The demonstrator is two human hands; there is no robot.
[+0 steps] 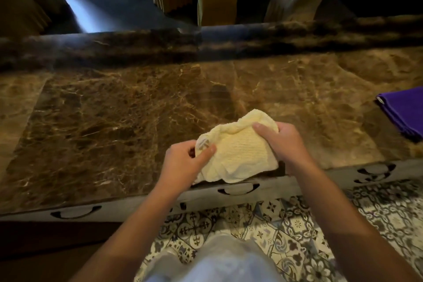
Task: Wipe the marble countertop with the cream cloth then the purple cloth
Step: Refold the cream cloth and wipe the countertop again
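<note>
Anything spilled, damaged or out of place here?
Nothing stands out. Both hands, left and right, hold the bunched cream cloth over the countertop's near edge; the purple cloth lies folded at far right. No spill visible.

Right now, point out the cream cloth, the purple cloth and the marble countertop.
cream cloth (238, 151): head view, ribbed middle panel.
purple cloth (405, 112): head view, folded top face.
marble countertop (109, 121): head view, bare left surface.

One head-worn view — looking forward and steeply down, close over the bench (114, 121) beyond both hands.
</note>
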